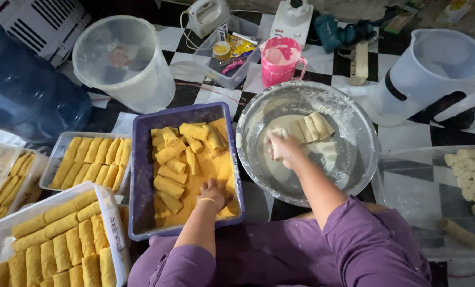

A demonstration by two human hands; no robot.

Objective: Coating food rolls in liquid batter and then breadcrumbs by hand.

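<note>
From the head camera, taking the purple tray (pixel 141 175) of yellow crumbs as landmark: the left hand (pixel 212 192) lies curled, knuckles up, in the crumbs at the tray's near right corner, and whether it clasps a roll underneath I cannot tell; crumbed rolls (pixel 181 154) lie jumbled across the tray's far half. Just right of the tray stands the metal basin (pixel 354 122) of pale batter, where the batter-coated right hand (pixel 281 146) is closed round the end of a roll, beside a few more uncoated rolls (pixel 314 126) lying in the batter. The risks, as I judge them: a soft wet roll could tear or slip from the slick fingers on the way over the gap between basin and tray, dripping batter on the chequered floor (pixel 407 135); batter carried into the crumbs would clump them. Left of the tray, clear plastic boxes (pixel 78 162) hold neat rows of crumbed rolls; the nearest has a white strip with dark handwriting along its rim (pixel 115 228). Beyond the tray are a translucent bucket (pixel 123 61), a clear box of small packets in yellow and pink (pixel 232 53), and a pink jug (pixel 280 61); far right, a white jug (pixel 439 69) and plain rolls on a clear tray (pixel 468 175).
</note>
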